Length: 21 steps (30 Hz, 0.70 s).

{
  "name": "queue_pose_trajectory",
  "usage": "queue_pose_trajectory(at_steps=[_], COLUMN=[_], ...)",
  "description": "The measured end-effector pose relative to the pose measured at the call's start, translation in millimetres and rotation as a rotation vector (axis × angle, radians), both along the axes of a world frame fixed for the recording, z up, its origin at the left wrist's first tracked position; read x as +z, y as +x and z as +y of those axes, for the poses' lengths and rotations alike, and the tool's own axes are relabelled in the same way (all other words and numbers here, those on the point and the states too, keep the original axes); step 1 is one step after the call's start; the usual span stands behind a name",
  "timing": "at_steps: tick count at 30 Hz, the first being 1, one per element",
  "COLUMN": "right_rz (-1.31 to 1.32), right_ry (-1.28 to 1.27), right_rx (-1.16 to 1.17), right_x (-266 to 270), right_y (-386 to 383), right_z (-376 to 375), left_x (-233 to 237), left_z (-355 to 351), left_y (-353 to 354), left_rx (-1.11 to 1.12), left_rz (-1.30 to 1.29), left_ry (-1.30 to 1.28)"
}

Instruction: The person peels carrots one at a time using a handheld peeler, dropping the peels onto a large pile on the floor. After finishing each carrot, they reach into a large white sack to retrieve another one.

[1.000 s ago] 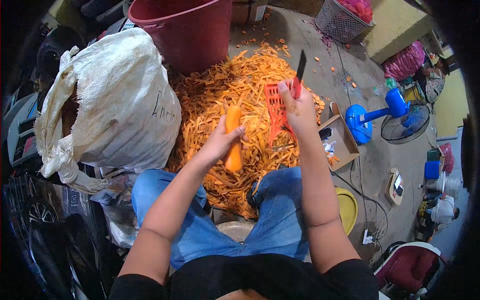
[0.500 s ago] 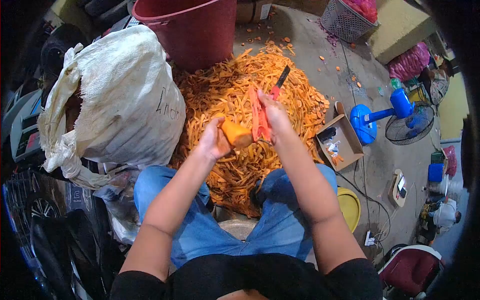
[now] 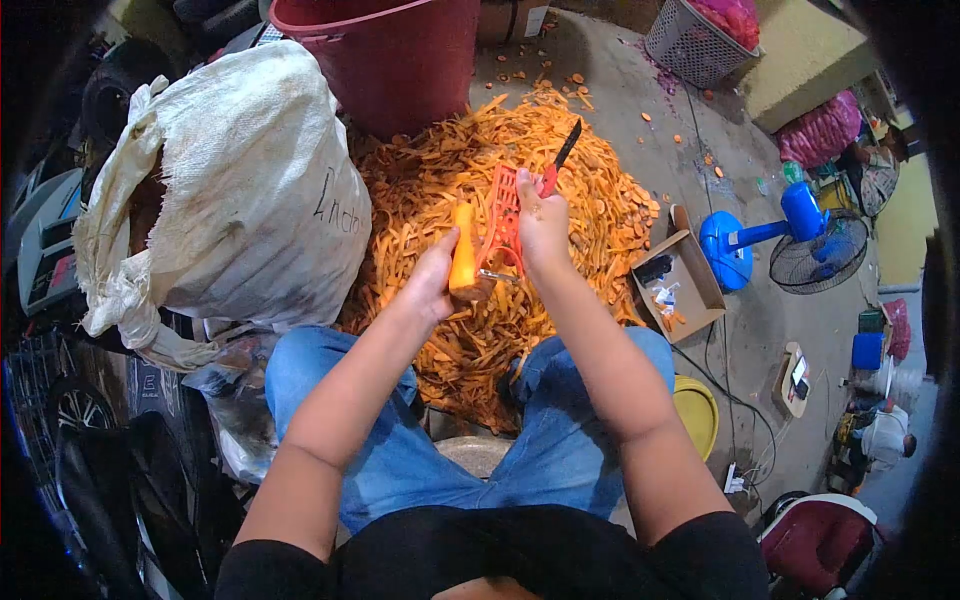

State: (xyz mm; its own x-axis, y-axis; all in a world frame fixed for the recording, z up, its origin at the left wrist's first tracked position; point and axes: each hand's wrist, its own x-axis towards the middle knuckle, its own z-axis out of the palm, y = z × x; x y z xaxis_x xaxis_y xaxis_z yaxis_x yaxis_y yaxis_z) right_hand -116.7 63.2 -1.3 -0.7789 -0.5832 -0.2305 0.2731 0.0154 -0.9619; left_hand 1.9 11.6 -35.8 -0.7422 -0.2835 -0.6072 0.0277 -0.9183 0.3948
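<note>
My left hand [image 3: 432, 282] is closed around a carrot [image 3: 463, 250], which stands nearly upright in view, bright orange on top and browner at its lower end. In my right hand [image 3: 544, 225] are a red peeler [image 3: 507, 215] with a slotted handle and a knife [image 3: 564, 156] with a red handle and black blade pointing up and away. The peeler's metal blade sits right beside the carrot's lower end. Beneath both hands spreads a big heap of carrot peelings [image 3: 590, 190], reaching back between my knees.
A white woven sack [image 3: 260, 180] stands at left, and a red tub [image 3: 400, 70] behind the heap. To the right are a cardboard box [image 3: 700, 275], a blue fan [image 3: 728, 245], cables and a yellow lid [image 3: 697, 415]. Farther right a person [image 3: 885, 435] is partly visible.
The carrot has turned from slanting to nearly upright in my left hand. My right hand has tilted the peeler and knife, and the peeler's slotted face now shows.
</note>
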Motion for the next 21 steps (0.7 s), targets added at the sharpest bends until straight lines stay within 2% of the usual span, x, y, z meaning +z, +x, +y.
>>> queue_pose_trajectory(at_steps=[4,8,10,14,16,21], right_rz=[0.178,0.241,0.452,0.339,0.397,0.521], right_ry=[-0.035,-0.038,-0.054,-0.055,-0.152,-0.068], right_rx=[-0.099,-0.100,-0.109,-0.068,-0.058,-0.072], right_x=[1,-3,-2,10,10,12], right_y=[7,13,14,21,22,23], right_z=[-4,-6,-6,-4,-5,-1], left_x=[11,18,17,21,19,18], left_z=[4,7,6,7,7,14], left_y=[-1,1,2,0,0,0], left_rx=[0.038,0.019,-0.039,-0.013,0.012,0.070], left_rz=[0.020,0.005,-0.029,-0.042,-0.057,-0.110], left_ry=[0.057,0.110,0.045,0.045,0.013,-0.070])
